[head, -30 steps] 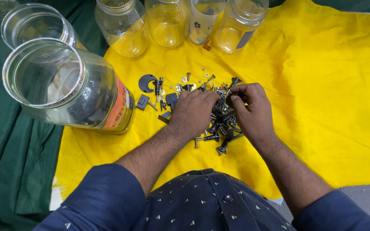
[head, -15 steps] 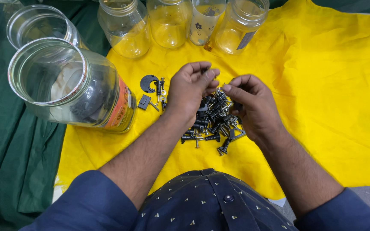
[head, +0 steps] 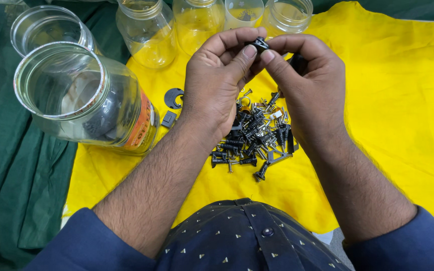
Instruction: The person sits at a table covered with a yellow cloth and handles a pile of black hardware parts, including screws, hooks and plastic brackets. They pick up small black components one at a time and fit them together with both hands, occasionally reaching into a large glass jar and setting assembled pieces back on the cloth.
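My left hand point(head: 219, 83) and my right hand point(head: 304, 80) are raised together above a yellow cloth point(head: 402, 110). Between the fingertips of both hands sits a small black part point(head: 259, 44); thumbs and forefingers pinch it from either side. Under the hands lies a pile of black and silver screws point(head: 257, 138) on the cloth. A flat black C-shaped washer point(head: 173, 98) and a small dark square piece point(head: 168, 119) lie just left of my left wrist.
A large glass jar with an orange label point(head: 86, 100) lies tilted at the left, and a second open jar point(head: 46, 27) stands behind it. Several clear plastic jars point(head: 197, 22) stand along the far edge. Green cloth point(head: 11, 175) covers the left side.
Both hands have risen from the screw pile toward the far side. They now pinch one small black part between them, and the pile lies uncovered.
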